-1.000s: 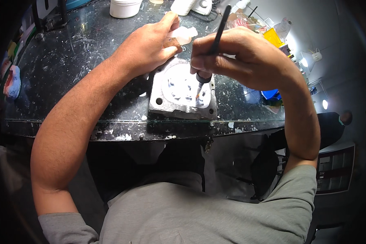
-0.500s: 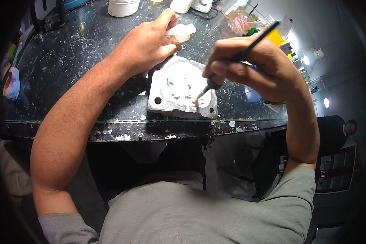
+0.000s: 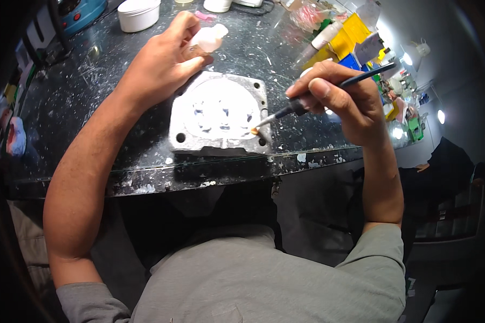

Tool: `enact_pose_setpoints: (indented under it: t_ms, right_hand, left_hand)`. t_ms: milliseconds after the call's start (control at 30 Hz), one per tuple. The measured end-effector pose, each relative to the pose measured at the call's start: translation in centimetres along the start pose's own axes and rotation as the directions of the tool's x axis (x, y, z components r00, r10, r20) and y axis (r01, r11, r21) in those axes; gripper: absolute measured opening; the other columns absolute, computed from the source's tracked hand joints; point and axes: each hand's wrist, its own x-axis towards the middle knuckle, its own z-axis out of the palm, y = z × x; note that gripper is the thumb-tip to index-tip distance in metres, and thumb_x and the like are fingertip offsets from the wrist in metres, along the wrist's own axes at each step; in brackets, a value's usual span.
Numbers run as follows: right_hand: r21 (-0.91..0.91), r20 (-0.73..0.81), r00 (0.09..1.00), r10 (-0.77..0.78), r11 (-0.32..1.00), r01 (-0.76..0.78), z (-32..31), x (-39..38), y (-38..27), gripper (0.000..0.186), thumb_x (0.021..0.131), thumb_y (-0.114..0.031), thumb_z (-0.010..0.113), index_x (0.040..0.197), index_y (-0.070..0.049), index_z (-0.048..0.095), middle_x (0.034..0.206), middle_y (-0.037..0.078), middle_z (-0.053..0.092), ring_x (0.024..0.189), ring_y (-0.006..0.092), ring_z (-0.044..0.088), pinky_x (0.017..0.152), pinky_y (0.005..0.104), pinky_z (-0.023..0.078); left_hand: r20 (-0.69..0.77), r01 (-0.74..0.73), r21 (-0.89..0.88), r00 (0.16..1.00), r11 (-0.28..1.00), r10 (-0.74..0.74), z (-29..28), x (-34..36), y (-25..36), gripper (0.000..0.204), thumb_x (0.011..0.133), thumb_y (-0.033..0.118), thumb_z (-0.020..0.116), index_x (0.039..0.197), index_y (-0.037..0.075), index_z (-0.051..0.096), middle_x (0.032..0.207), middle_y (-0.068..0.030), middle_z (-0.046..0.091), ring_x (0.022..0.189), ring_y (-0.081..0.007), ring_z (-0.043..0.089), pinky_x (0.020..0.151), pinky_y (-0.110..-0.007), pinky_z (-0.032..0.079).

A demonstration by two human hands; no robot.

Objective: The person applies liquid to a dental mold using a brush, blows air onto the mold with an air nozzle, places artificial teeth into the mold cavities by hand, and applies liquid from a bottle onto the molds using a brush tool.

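Observation:
A grey metal mould block (image 3: 179,123) lies flat near the table's front edge. Its round, brightly lit white face (image 3: 213,94) has several small hollows. In my right hand (image 3: 342,99) is a slim paintbrush (image 3: 367,74), gripped between thumb and fingers. The orange-brown brush tip is at the lower right rim of the white face; whether it touches cannot be told. My left hand (image 3: 164,64) is closed around a small translucent bottle (image 3: 206,39), just beyond the block's far left corner. Part of the bottle is hidden by the fingers.
Beyond my left hand stands a white tub (image 3: 139,17), with a blue device (image 3: 83,15) to its left. Yellow bins (image 3: 350,36) and a clear plastic bag (image 3: 310,17) sit at the far right. The dark glossy tabletop (image 3: 113,59) carries white specks.
The view has shifted, so block and hands appear farther left. My right hand has turned, laying the brush at a lower slant, with its tip nearer the block's right side. Both holds continue.

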Motion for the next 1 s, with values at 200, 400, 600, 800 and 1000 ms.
enact_pose_setpoints:
  t_ms: [200,400,600,800,1000]
  right_hand:
    - [-0.2,-0.096,0.97,-0.224,0.959,0.202,0.8,-1.1,1.8,0.023,0.104,-0.016,0.062,0.099,0.005,0.072,0.083,0.009,0.071,0.072,0.0151,0.068,0.064,0.0276,0.054]
    - [-0.474,0.014,0.854,-0.521,0.748,0.464,2.2,-1.7,1.5,0.018,0.1,-0.016,0.069,0.101,0.002,0.074,0.077,0.01,0.068,0.065,0.0191,0.068,0.056,0.03,0.052]
    - [-0.261,-0.079,0.909,-0.408,0.889,0.376,1.8,-1.7,1.5,0.023,0.1,-0.021,0.069,0.101,0.002,0.073,0.081,0.012,0.071,0.069,0.0215,0.07,0.06,0.031,0.054]
    - [-0.479,-0.09,0.856,-0.509,0.776,0.411,1.8,-2.2,2.1,0.023,0.102,-0.02,0.067,0.1,0.003,0.073,0.085,0.011,0.073,0.07,0.0166,0.07,0.06,0.029,0.054]
    - [-0.458,-0.132,0.881,-0.454,0.816,0.352,1.9,-2.8,2.0,0.022,0.102,-0.016,0.066,0.103,0.004,0.074,0.086,0.01,0.074,0.07,0.0147,0.069,0.06,0.0273,0.053]
  left_hand:
    - [-0.05,-0.034,-0.067,0.998,0.997,0.03,0.4,0.0,0.0,0.042,0.091,0.017,0.079,0.117,0.003,0.05,0.106,-0.0214,0.072,0.102,-0.0292,0.072,0.088,-0.041,0.056]
    - [0.018,0.039,-0.112,0.999,0.993,-0.037,0.3,-0.2,-0.2,0.045,0.092,0.002,0.072,0.129,0.002,0.047,0.119,-0.013,0.069,0.114,-0.0175,0.065,0.099,-0.035,0.052]
    - [0.047,0.13,-0.199,0.991,0.971,-0.123,0.3,-0.1,0.0,0.047,0.09,0.002,0.073,0.129,0.003,0.047,0.122,-0.0166,0.069,0.12,-0.0225,0.065,0.103,-0.039,0.053]
    - [0.025,0.058,-0.103,0.998,0.993,-0.056,0.3,-0.3,0.3,0.048,0.089,0.003,0.074,0.129,0.003,0.047,0.122,-0.0165,0.069,0.119,-0.0227,0.065,0.103,-0.04,0.054]
    - [0.008,0.038,-0.061,0.999,0.997,-0.037,0.4,-0.2,0.2,0.045,0.09,0.006,0.076,0.125,0.004,0.049,0.118,-0.0172,0.07,0.115,-0.0236,0.068,0.1,-0.04,0.055]
